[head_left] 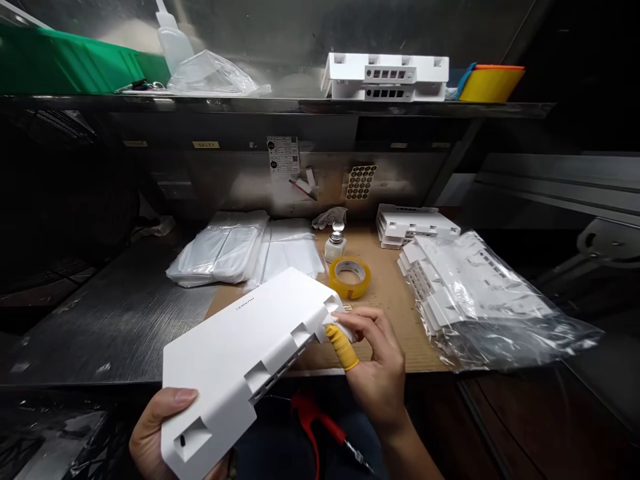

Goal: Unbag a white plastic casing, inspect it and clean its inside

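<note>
Centrally, a white plastic casing (245, 360) is held tilted over the near edge of the surface (115, 320). Left hand (160, 433) grips its near left corner from below, fingers closed round it. Right hand (375, 360), with a yellow cover on one finger, pinches a small white piece against the casing's far right corner. Brown cardboard sheet (390, 293) covers the middle of the metal surface and carries a yellow tape roll (350, 277) and, just beyond it, a small pump bottle (335, 243). Clear bags (225, 250) lie far left; bagged white casings (480, 293) lie right, with a bare stack (415, 225) behind. Overhead, a metal shelf (280, 105) bears a white casing stack (385, 77), a green bin (65, 63) and coloured trays (490, 81).
</note>
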`<action>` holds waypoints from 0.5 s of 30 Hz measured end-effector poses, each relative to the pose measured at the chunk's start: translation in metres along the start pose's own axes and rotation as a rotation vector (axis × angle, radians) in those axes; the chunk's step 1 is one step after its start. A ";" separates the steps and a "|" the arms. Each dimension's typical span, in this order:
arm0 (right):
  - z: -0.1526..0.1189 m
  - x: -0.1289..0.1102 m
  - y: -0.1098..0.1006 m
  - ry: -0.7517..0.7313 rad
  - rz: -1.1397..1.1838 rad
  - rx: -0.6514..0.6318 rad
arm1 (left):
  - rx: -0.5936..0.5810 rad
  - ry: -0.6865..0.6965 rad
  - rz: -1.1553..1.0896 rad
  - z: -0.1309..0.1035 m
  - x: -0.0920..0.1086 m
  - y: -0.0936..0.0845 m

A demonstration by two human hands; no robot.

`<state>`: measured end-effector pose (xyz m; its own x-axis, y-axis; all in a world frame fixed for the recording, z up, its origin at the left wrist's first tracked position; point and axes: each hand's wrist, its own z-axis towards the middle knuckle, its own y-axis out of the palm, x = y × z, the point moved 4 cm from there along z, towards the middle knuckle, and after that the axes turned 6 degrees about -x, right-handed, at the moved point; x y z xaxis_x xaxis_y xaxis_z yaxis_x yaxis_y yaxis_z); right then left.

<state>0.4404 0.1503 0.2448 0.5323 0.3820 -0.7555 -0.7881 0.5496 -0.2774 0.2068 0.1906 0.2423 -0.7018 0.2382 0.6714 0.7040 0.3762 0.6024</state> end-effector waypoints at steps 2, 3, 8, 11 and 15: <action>0.001 0.000 0.003 0.000 -0.004 0.010 | 0.121 -0.026 -0.053 -0.004 -0.002 -0.003; 0.002 0.000 0.005 -0.003 -0.014 0.015 | 0.186 -0.024 -0.088 -0.006 -0.003 -0.003; -0.005 -0.010 0.014 -0.036 -0.025 0.011 | 0.227 0.001 -0.160 -0.011 -0.003 0.007; -0.010 -0.017 0.018 0.025 0.094 -0.069 | 0.200 0.019 -0.151 -0.008 -0.002 0.001; -0.013 -0.010 0.007 0.240 0.466 -0.093 | -0.039 -0.015 -0.111 0.007 -0.004 -0.021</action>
<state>0.4256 0.1405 0.2425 0.0424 0.3832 -0.9227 -0.9539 0.2902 0.0767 0.1946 0.1881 0.2240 -0.7769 0.2105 0.5934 0.6255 0.3655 0.6893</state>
